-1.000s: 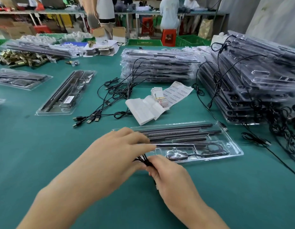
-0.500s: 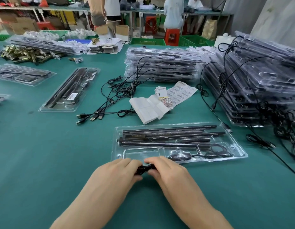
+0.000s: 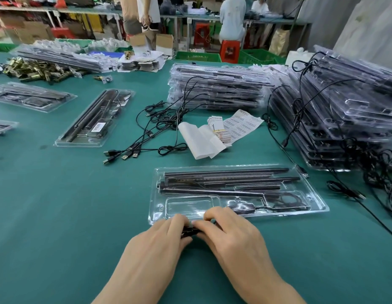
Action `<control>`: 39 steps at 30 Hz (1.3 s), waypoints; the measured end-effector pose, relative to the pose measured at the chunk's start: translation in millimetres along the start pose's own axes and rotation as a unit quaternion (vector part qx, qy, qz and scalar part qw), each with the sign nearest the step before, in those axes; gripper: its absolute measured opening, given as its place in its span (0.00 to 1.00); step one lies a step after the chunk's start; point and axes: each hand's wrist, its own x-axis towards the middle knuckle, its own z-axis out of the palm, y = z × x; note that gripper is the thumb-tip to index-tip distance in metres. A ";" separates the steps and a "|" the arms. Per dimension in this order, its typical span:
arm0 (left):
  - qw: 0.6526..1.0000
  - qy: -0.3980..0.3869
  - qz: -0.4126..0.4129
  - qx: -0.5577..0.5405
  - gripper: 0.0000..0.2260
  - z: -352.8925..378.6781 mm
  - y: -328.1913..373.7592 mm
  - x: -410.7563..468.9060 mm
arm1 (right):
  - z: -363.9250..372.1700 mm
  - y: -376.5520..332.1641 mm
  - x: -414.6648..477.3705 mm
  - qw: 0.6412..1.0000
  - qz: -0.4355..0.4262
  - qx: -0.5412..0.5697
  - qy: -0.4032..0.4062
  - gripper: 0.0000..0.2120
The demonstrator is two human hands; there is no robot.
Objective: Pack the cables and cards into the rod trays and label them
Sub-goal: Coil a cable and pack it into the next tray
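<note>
Coiled black cable (image 3: pixel 189 231) pinched between left hand (image 3: pixel 156 242) and right hand (image 3: pixel 231 236), both hands' fingers curled onto it, at near edge of clear rod tray (image 3: pixel 320 206) on green counter (image 3: pixel 59 216). Loose USB cables (image 3: pixel 133 152) and barcode label sheets (image 3: pixel 243 123) beyond.

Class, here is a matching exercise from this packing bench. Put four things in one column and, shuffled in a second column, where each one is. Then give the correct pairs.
Things
1. bundled black cable
2. open rod tray
3. barcode label sheet
4. brass fittings

Places
A. far left of the table
B. pinched between the left hand and the right hand
C. just beyond both hands
D. beside the banded card bundle

Pairs: 1-B, 2-C, 3-D, 4-A
</note>
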 end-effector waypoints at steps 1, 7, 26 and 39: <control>1.000 -0.004 -0.017 -0.017 0.10 0.9 1.0 0.1 | 1.8 0.9 -0.5 1.000 -0.017 -0.016 0.013 0.06; 0.996 0.004 -0.064 -0.057 0.08 5.5 -4.6 -2.9 | 6.1 0.7 -2.5 0.996 -0.037 -0.045 0.072 0.06; 0.913 -0.022 -0.075 -0.400 0.07 17.1 -28.1 -4.4 | 6.0 1.4 8.1 0.985 -0.132 -0.107 0.020 0.12; 0.907 -0.029 -0.091 -0.410 0.05 16.4 -27.8 -1.7 | 9.5 -1.6 7.5 0.979 -0.128 -0.139 0.072 0.12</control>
